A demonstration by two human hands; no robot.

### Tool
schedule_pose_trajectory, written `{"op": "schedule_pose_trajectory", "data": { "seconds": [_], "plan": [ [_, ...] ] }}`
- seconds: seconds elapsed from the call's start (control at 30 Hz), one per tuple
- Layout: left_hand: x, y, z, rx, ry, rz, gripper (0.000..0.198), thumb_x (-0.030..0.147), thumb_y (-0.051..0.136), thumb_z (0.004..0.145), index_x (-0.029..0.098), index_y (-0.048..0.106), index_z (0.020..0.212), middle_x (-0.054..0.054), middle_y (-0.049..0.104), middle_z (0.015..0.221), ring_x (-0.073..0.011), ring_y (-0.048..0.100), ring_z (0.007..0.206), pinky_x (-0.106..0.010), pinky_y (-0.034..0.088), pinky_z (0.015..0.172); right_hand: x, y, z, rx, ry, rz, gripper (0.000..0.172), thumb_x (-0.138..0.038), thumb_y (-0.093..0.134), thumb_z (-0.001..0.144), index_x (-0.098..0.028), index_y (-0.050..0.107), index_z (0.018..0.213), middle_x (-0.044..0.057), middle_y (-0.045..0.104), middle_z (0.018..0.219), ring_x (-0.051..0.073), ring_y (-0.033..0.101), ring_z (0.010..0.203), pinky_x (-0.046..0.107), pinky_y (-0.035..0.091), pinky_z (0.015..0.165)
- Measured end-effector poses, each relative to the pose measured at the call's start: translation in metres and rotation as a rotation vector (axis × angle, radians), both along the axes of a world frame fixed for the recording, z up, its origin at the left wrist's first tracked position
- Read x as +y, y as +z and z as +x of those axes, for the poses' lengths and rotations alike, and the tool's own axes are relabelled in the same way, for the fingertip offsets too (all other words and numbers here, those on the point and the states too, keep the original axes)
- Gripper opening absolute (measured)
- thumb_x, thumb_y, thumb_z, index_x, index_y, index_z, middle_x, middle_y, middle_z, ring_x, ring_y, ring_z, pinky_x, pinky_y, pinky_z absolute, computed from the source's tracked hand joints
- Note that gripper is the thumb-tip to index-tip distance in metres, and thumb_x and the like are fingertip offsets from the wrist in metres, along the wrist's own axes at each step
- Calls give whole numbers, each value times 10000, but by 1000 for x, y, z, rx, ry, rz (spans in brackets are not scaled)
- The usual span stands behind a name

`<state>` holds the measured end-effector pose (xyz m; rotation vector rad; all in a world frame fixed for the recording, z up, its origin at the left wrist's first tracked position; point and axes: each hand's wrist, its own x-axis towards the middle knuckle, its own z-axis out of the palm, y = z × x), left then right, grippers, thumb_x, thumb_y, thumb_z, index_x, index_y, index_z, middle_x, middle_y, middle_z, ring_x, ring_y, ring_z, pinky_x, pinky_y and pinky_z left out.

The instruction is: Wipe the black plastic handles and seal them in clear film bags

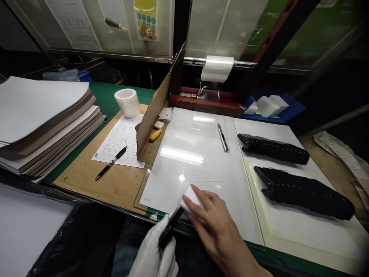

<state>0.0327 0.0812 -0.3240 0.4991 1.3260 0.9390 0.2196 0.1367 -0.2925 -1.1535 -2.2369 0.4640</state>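
Paper stacks [43, 115] crowd the left of the green bench [103, 90]; a standing cardboard sheet [155, 111] walls off the middle. At the front edge, the gloved left hand [152, 250] has its grip closed round a slim black piece [175, 220]; the bare right hand [216, 223], grip pinched, holds a white pad [191, 197] at its upper end. Open glossy surface [198, 173] stretches beyond; two black parts [305, 196] occupy the right.

Lighting: from above; green-edged tabletop [108, 91] bright, upper corners dim. Glare: two white strips, round spot on clear glossy sheet [190, 169]. Highlights: small white block [191, 195] in bare right hand [217, 219], detail washed out. Shadows: soft, beneath two long black ridged pieces [305, 193]. Distortion: wide-angle stretch at edges; right rim dark, blurred
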Motion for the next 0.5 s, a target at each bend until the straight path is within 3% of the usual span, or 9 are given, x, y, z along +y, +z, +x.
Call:
{"op": "schedule_pose_trajectory", "data": {
  "seconds": [0.1, 0.2, 0.27, 0.3, 0.33, 0.4, 0.5],
  "plan": [
    [-7, -3, 2, 35, -20, -7, 471, 510, 750, 781, 198, 733, 1134, -11, 646, 464, -224, 686, 484, -240, 519, 369, 1, 7, 8, 89, 91, -162, 438, -192, 492, 989, -353, 567, 1389, 61, 493, 1509, 277, 511, 1267, 532, 506, 996],
    [-8, 5, -5, 66, -23, 7, 484, 490, 805, 733, 208, 748, 1123, -42, 713, 572, -242, 738, 622, -252, 584, 475, 7, 23, 23, 309, -46, -688, 376, -422, 516, 1007, -351, 596, 1368, 50, 573, 1437, 273, 523, 1310, 550, 400, 1125],
    [-2, 17, -9, 106, -33, 56, 504, 484, 859, 664, 230, 763, 1089, -64, 771, 733, -258, 758, 774, -260, 619, 595, 11, 36, 30, 502, -77, -1034, 452, -550, 510, 985, -315, 612, 1357, 62, 628, 1373, 286, 580, 1264, 550, 372, 1145],
    [2, 25, -11, 106, -65, 74, 507, 520, 850, 667, 234, 767, 1078, -67, 779, 772, -260, 755, 795, -268, 620, 621, 11, 42, 31, 587, -71, -1128, 480, -575, 495, 983, -299, 614, 1357, 71, 639, 1358, 292, 606, 1234, 554, 378, 1138],
    [7, 32, -11, 83, -116, 87, 524, 580, 811, 695, 227, 766, 1080, -70, 774, 759, -256, 748, 757, -279, 612, 605, 9, 46, 30, 658, -73, -1143, 488, -583, 484, 986, -294, 615, 1356, 75, 640, 1357, 295, 619, 1219, 552, 391, 1128],
    [16, 46, -8, 24, -261, 116, 589, 673, 708, 763, 193, 754, 1103, -65, 740, 663, -237, 707, 609, -291, 569, 526, 4, 49, 23, 720, -74, -970, 444, -544, 512, 988, -319, 610, 1358, 66, 610, 1400, 284, 595, 1258, 519, 415, 1119],
    [27, 55, -3, 52, -378, 206, 509, 608, 759, 749, 196, 766, 1049, -56, 741, 687, -223, 670, 572, -287, 530, 516, -6, 40, 7, 568, 175, -405, 419, -408, 651, 944, -344, 608, 1356, 66, 530, 1484, 257, 537, 1314, 447, 455, 1089]
  ]
}}
